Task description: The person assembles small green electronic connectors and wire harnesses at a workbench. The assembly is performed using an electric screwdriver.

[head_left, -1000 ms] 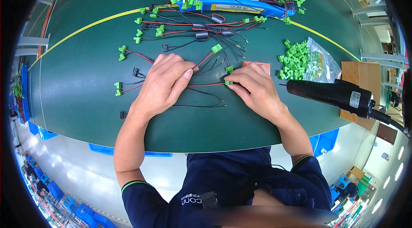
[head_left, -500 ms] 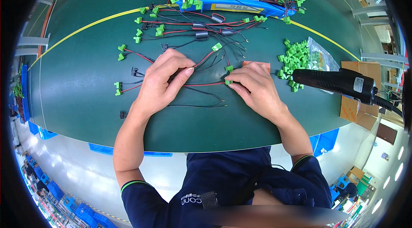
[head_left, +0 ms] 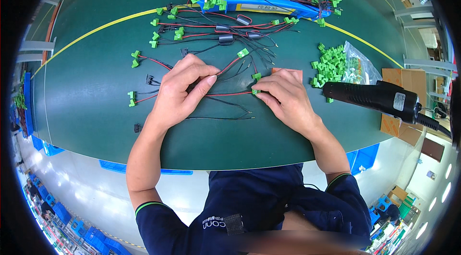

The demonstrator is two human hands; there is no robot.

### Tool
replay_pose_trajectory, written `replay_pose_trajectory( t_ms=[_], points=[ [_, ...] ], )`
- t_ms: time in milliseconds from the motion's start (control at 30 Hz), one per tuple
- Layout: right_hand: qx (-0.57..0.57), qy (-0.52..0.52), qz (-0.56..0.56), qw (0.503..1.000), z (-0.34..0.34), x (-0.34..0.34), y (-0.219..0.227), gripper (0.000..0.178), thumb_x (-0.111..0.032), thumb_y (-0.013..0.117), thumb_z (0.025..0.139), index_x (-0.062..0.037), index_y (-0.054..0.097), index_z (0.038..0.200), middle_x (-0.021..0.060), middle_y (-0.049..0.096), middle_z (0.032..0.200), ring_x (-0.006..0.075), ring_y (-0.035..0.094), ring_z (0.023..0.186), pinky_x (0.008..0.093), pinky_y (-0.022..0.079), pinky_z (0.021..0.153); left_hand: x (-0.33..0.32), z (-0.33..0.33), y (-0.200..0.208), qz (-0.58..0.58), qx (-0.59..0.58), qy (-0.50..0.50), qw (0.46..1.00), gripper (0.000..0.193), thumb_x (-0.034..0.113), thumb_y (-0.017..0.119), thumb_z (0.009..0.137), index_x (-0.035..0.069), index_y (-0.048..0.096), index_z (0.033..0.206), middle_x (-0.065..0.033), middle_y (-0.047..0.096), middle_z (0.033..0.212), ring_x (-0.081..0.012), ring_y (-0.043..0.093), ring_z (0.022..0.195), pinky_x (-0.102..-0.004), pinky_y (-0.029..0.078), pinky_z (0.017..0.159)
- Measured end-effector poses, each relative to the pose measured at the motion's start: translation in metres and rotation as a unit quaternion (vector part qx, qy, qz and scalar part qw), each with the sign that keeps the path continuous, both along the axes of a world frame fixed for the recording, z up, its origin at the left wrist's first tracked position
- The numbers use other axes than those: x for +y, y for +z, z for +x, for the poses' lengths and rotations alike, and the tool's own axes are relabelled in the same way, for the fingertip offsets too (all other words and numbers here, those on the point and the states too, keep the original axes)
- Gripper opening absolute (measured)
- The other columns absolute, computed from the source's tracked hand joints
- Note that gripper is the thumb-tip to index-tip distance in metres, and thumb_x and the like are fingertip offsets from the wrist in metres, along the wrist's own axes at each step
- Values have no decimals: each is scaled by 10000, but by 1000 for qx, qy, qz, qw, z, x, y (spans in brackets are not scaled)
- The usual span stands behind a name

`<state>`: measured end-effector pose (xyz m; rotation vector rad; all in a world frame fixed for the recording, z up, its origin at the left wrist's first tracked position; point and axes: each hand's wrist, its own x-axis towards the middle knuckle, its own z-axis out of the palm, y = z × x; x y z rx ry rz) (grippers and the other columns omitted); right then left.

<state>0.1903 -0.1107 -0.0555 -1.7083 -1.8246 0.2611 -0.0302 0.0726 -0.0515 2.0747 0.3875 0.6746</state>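
My left hand (head_left: 185, 87) lies over a wire harness, its thumb and forefinger pinched on a red wire (head_left: 228, 69). That wire runs up to a green terminal connector (head_left: 243, 53). To the right, the fingers of my right hand (head_left: 285, 94) close on a small green terminal connector (head_left: 255, 91) at the end of another red wire (head_left: 233, 94). A further green connector (head_left: 256, 77) sits just above those fingertips. Loose black wires (head_left: 225, 118) with bare ends spread below and between the hands. At the left, black plugs (head_left: 150, 80) and green connectors (head_left: 132, 98) end the wires.
Finished-looking harnesses with grey cylinders (head_left: 225, 39) lie beyond my hands, before a blue tray (head_left: 230, 4) heaped with more. At right are a pile of green connectors (head_left: 331, 60), a clear plastic bag (head_left: 360, 68), a black corded hand tool (head_left: 372, 96) and a cardboard box (head_left: 413, 82).
The black corded hand tool has swung slightly left and down. Both hands keep nearly the same place and grip.
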Motion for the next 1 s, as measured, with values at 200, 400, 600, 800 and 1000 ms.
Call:
replay_pose_trajectory(
  t_ms=[200,400,600,800,1000],
  points=[
    [6,0,15,1000,0,0,-3,245,-84,819,825,-103,743,1058,13,722,1008,243,656,973,426,484,912,0,-1,-1,-15,-9,-4,1000,142,6,737,922,-22,727,1060,-97,668,920,-227,616,827,-343,504,727],
    [11,2,19,1000,0,0,-5,243,-80,816,828,-99,743,1059,16,723,1009,248,658,979,432,486,932,-1,-1,-2,-13,1,-2,1000,131,12,740,923,-10,726,1051,-93,669,919,-233,615,827,-346,499,731],
    [15,4,15,1000,1,0,-5,244,-78,815,830,-93,741,1062,17,727,1016,247,659,982,432,486,937,-1,-1,-3,-8,-2,-1,1000,129,15,741,921,-7,725,1047,-91,666,920,-237,613,829,-353,497,752],
    [9,4,9,1000,1,0,-5,245,-89,813,835,-99,740,1069,15,726,1010,245,655,980,428,478,926,0,1,-1,-1,-2,-2,1000,125,13,741,918,-5,725,1041,-93,662,916,-240,617,830,-355,493,751],
    [11,0,-4,1000,1,-1,-3,245,-95,806,845,-105,738,1080,20,725,1005,246,652,992,421,467,914,-1,1,0,-2,1,-6,1000,117,13,741,916,-6,725,1031,-90,659,909,-242,621,830,-360,488,757]
  ],
)
